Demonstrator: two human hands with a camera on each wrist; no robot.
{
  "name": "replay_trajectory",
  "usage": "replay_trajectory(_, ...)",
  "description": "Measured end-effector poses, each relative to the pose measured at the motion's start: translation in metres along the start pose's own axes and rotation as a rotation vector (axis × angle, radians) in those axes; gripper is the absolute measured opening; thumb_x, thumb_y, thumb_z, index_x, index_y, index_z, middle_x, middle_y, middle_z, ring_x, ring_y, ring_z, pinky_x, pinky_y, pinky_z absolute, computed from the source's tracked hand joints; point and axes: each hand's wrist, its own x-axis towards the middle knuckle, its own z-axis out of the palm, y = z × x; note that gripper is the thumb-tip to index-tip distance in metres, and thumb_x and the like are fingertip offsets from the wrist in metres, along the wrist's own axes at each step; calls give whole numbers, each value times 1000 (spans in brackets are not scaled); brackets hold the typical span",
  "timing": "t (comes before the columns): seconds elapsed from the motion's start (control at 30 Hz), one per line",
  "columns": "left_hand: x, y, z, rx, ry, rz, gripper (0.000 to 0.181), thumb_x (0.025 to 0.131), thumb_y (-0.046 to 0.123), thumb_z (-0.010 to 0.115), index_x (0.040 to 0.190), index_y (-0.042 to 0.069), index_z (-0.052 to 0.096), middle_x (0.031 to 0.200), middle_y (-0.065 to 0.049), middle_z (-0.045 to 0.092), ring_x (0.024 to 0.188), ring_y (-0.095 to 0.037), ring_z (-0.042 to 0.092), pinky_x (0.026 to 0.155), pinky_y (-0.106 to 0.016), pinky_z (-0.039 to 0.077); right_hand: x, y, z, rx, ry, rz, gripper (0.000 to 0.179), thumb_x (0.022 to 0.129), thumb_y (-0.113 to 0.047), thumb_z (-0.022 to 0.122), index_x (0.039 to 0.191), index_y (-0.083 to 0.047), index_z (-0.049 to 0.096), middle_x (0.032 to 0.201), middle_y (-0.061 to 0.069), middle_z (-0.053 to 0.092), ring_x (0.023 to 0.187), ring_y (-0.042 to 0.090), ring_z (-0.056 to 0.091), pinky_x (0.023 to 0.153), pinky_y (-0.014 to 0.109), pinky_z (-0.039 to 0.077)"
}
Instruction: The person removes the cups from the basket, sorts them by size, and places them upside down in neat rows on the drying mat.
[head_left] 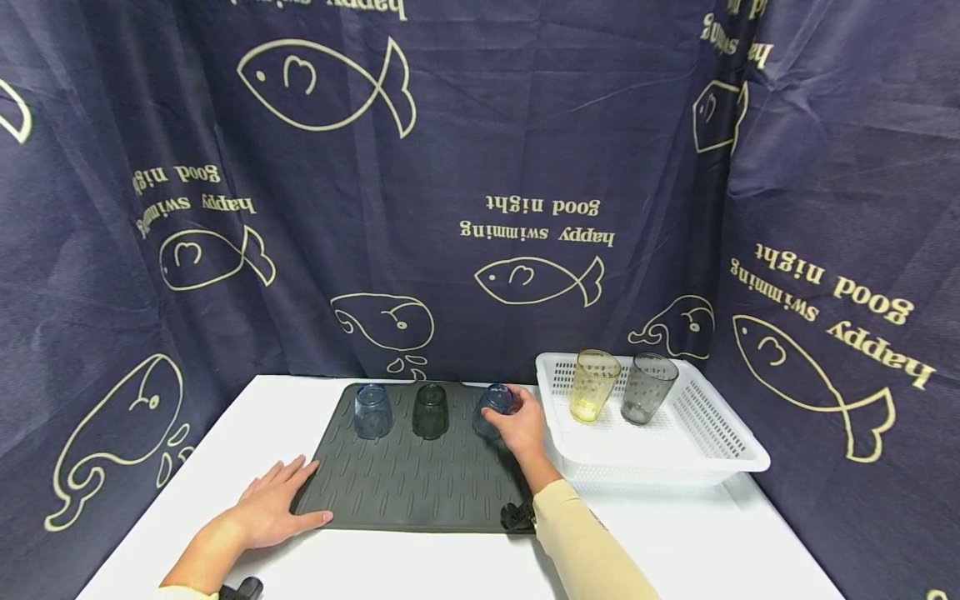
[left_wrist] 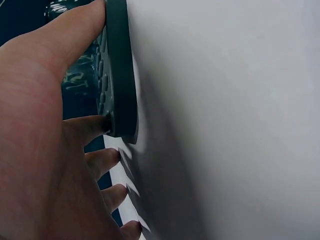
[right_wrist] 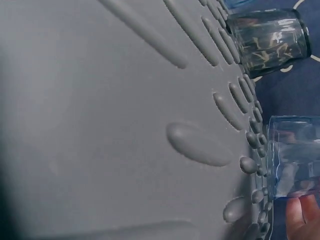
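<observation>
A blue drinking glass stands mouth-down at the right back of the grey ribbed mat. My right hand grips this glass from its right side, thumb toward the front. In the right wrist view, the fingertips show against the wall of the blue glass. To its left on the mat are a dark grey glass and a light blue glass, both upside down. My left hand rests with spread fingers at the mat's front left corner, its thumb on the edge.
A white perforated basket stands right of the mat, close to my right hand. Inside it a yellow glass and a grey glass lean mouth-up. Behind the white table hangs a navy fish-print curtain.
</observation>
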Motion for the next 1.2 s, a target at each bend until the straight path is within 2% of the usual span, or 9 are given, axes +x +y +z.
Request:
replay_trajectory(0.23,1,-1,0,-6,-21,-9,99,84,66,72,151,-2,43,157,-35,34,143,-65,25,110,-83,20,-1,3,0,-5,-3,38,62,71,-19,92,125,-1,66,111,17,71,99,29,67,86,41,58)
replay_trajectory(0.63,0,-1,2,-16,11,8,98,84,64,72,151,-1,43,158,-33,35,144,-64,26,110,-83,20,-2,9,1,16,-22,20,64,72,-18,93,127,-1,67,113,19,72,106,33,70,95,48,59)
replay_trajectory(0.87,0,-1,1,-26,27,15,97,83,63,73,151,0,44,157,-33,36,144,-64,26,110,-83,18,-3,8,2,13,-28,26,63,72,-21,93,127,-6,68,113,15,73,103,30,69,92,45,58)
replay_trajectory(1.07,1,-3,3,-11,48,16,96,82,64,74,149,1,47,155,-32,39,142,-63,30,108,-84,22,-3,10,3,32,-29,18,63,71,-21,94,126,-5,68,109,15,72,97,28,68,88,38,57)
replay_trajectory(1.2,2,-5,4,-9,62,15,95,81,64,75,148,1,49,154,-32,42,140,-62,34,107,-83,25,-2,11,4,45,-26,22,61,71,-20,94,125,-6,68,109,15,73,98,28,68,89,39,57)
